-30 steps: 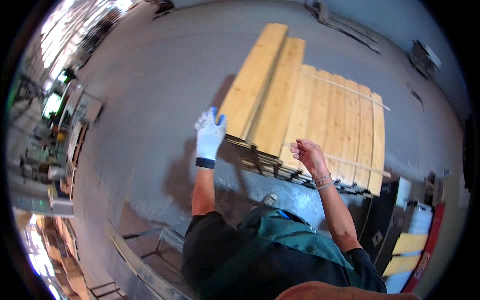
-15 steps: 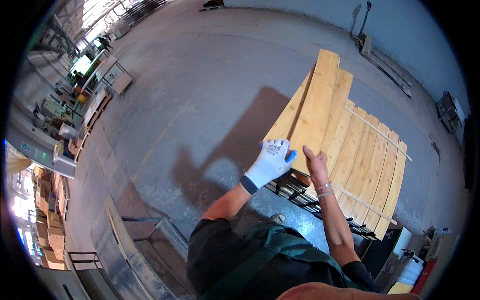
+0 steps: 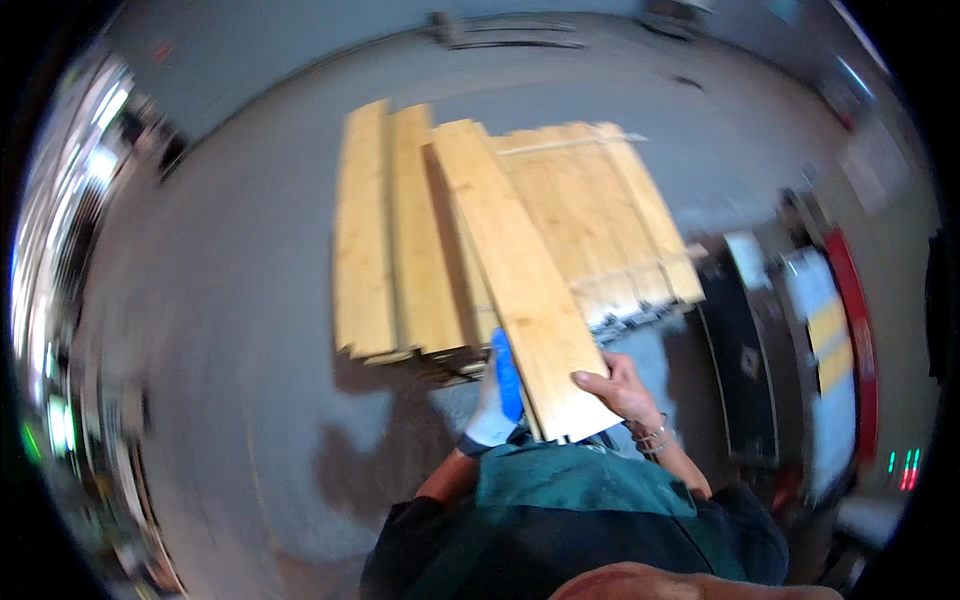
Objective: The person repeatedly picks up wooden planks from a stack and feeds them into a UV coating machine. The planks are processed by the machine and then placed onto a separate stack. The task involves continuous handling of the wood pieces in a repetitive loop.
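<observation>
My left hand (image 3: 496,398), in a white and blue work glove, is closed against the left edge of a few stacked wooden planks (image 3: 525,290). My bare right hand (image 3: 620,388) grips their right edge, thumb on top and fingers hidden underneath. The near ends of these planks reach my green apron (image 3: 580,482), and their far ends lie over a pile. In that pile, pale wooden boards (image 3: 575,205) sit side by side under a thin batten (image 3: 570,147). Two more groups of planks lie to the left, one at the outer edge (image 3: 362,240) and one beside it (image 3: 425,235).
On the right stand a tall black panel (image 3: 740,360), a pale unit with yellow patches (image 3: 825,340) and a red upright strip (image 3: 855,350). Grey concrete floor (image 3: 220,260) surrounds the pile. A pallet truck (image 3: 515,38) rests near the far wall.
My view has turned to the right and blurred. The planks in my hands have come toward my body, and both hands now hold them by the sides near my apron.
</observation>
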Demonstrator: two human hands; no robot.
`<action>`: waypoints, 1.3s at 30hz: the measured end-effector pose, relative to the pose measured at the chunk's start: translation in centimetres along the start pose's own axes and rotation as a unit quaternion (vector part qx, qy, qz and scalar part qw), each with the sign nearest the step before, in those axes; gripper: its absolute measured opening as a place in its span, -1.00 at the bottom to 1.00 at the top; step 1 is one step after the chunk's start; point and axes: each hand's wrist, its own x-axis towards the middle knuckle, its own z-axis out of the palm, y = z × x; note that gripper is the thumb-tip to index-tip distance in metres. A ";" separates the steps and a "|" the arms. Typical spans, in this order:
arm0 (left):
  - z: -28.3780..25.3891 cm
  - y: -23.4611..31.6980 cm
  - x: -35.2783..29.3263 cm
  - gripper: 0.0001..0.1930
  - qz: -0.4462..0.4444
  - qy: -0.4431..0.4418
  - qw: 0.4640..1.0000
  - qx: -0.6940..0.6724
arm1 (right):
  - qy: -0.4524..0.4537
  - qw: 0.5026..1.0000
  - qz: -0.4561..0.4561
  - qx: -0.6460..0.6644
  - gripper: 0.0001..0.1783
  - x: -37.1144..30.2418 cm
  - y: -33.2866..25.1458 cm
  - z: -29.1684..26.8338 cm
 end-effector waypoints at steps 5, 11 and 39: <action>6.0 -4.1 0.4 -0.31 -0.083 -0.122 0.980 0.137 | 0.144 0.987 -0.008 0.065 -0.45 -7.6 0.4 -3.8; 11.5 -12.6 2.6 -0.33 -0.223 -0.353 0.889 0.185 | 0.385 0.917 -0.088 0.047 -0.49 -15.7 3.5 -6.5; 18.7 -31.6 -0.7 -0.64 -0.136 -0.636 0.636 0.414 | 0.644 0.641 -0.168 0.382 -0.64 -28.0 16.8 -15.4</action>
